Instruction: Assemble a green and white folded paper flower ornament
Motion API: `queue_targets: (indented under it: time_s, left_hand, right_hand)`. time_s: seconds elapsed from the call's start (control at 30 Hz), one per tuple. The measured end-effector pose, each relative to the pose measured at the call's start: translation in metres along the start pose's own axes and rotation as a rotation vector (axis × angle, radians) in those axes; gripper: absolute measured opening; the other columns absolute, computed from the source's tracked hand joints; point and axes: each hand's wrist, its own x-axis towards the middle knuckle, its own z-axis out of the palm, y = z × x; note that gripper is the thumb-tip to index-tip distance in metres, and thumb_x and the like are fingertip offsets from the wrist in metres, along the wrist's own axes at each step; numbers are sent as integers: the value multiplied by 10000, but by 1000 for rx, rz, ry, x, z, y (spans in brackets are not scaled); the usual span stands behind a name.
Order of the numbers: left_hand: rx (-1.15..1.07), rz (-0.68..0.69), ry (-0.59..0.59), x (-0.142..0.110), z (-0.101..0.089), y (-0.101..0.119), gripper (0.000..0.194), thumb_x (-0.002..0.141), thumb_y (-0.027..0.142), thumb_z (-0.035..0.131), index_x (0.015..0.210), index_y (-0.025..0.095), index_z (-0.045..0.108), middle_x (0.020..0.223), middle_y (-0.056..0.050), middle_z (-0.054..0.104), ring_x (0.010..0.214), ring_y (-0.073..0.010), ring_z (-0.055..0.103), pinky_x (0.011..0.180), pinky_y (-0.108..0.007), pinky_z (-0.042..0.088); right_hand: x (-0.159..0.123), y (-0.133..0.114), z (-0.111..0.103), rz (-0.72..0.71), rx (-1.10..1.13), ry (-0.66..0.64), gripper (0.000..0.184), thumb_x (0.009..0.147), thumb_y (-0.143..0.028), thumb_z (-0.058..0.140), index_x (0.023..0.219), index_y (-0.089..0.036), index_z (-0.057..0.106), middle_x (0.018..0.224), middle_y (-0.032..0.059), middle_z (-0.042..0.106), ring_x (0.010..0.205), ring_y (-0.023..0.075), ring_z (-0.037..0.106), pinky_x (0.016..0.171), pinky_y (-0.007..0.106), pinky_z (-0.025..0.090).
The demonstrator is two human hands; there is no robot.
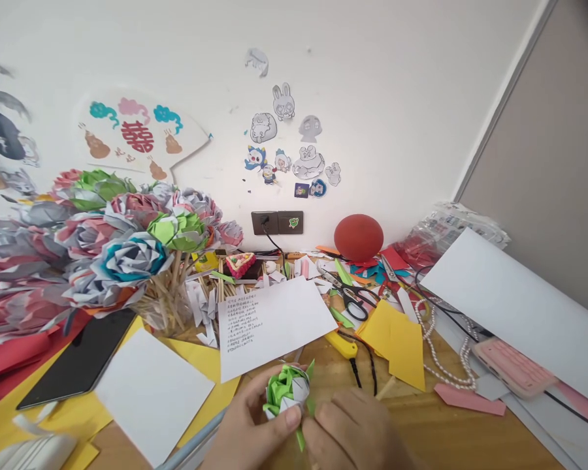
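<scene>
A green and white folded paper flower [287,390] sits low in the middle of the view, above the table's near part. My left hand [249,424] closes round it from the left, thumb across its front. At the flower's right side my right hand [350,427] is curled, its fingertips pressed together on a green paper piece [310,407] that sticks out by the flower. A bit of green also shows below the flower. What lies inside my right fist is hidden. Behind both hands rests a white sheet with handwriting [284,320].
Paper flowers on sticks [132,254] crowd the left. A black tablet [81,356] and a white square sheet [151,391] lie nearer. Black-handled scissors [355,308], a yellow-handled tool [343,344], yellow paper [396,343], pearl beads [438,364] and a red balloon [359,238] stand rightward.
</scene>
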Motion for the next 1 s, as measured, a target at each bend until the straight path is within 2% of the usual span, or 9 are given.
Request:
queue_targets:
  time_s: [0.13, 0.3, 0.4, 0.47, 0.57, 0.67, 0.83, 0.93, 1.0]
  left_hand:
    - [124, 23, 59, -2, -1, 3, 532, 543, 529, 710, 933, 172, 653, 920, -72, 697, 896, -264, 608, 765, -317, 490]
    - [210, 7, 66, -4, -2, 3, 485, 580, 504, 688, 931, 172, 644, 893, -69, 695, 856, -259, 619, 758, -328, 492]
    - [269, 90, 28, 0, -6, 3, 442, 583, 447, 705, 928, 178, 643, 947, -78, 682, 908, -270, 609, 794, -336, 486]
    - [337, 169, -14, 2, -9, 3, 423, 588, 378, 719, 958, 190, 637, 1026, -82, 656, 979, -275, 584, 838, -335, 473]
    - [470, 292, -22, 4, -12, 4, 438, 615, 259, 713, 1039, 227, 607, 1105, -73, 614, 1067, -264, 535, 905, -338, 438]
    - [547, 435, 20, 3, -10, 2, 514, 631, 178, 693, 1116, 269, 548, 1157, -56, 578, 1099, -240, 514, 927, -333, 426]
    - [684, 648, -52, 3, -7, -3, 355, 687, 177, 660, 1022, 248, 567, 1049, -62, 625, 1018, -216, 561, 866, -313, 476]
    - [741, 661, -106, 4, -7, -5, 314, 701, 183, 652, 998, 239, 566, 993, -64, 636, 977, -211, 576, 841, -316, 493]
    - [746, 624, -78, 4, -6, -7, 355, 693, 173, 652, 1026, 247, 555, 1031, -68, 621, 987, -215, 573, 839, -323, 496]
  right_hand:
    - [-1, -1, 0, 0, 29, -6, 212, 821, -60, 368, 735, -142, 543, 431, -27, 499, 352, 121, 391, 409, 284, 196]
    - [-3, -3, 2, -13, 34, -16, 252, 831, -52, 352, 704, -145, 550, 437, -27, 502, 360, 120, 393, 414, 284, 199]
    - [-5, 1, 2, -4, 92, -38, 304, 861, -87, 326, 648, -166, 528, 436, -26, 481, 371, 119, 378, 407, 281, 201]
    - [-7, 6, -1, 27, 184, -94, 340, 897, -187, 309, 625, -180, 513, 455, -19, 478, 399, 124, 396, 405, 274, 231]
    - [-7, 18, -10, 208, 353, -220, 448, 916, -414, 230, 772, -153, 565, 603, 39, 547, 543, 159, 503, 479, 281, 362]
    - [-6, 26, -15, 452, 492, -279, 357, 922, -240, 219, 936, -148, 564, 747, 68, 568, 666, 164, 546, 583, 279, 428]
    - [-10, 22, -5, 606, 539, -273, 298, 899, -172, 308, 1098, -167, 529, 854, 71, 596, 777, 169, 575, 668, 269, 480]
    - [-16, 16, 4, 660, 571, -301, 284, 886, -154, 348, 1075, -181, 558, 841, 55, 609, 759, 158, 585, 652, 255, 494]
    - [-19, 15, 9, 687, 586, -330, 279, 874, -139, 360, 1041, -181, 580, 820, 50, 609, 736, 153, 587, 637, 251, 497]
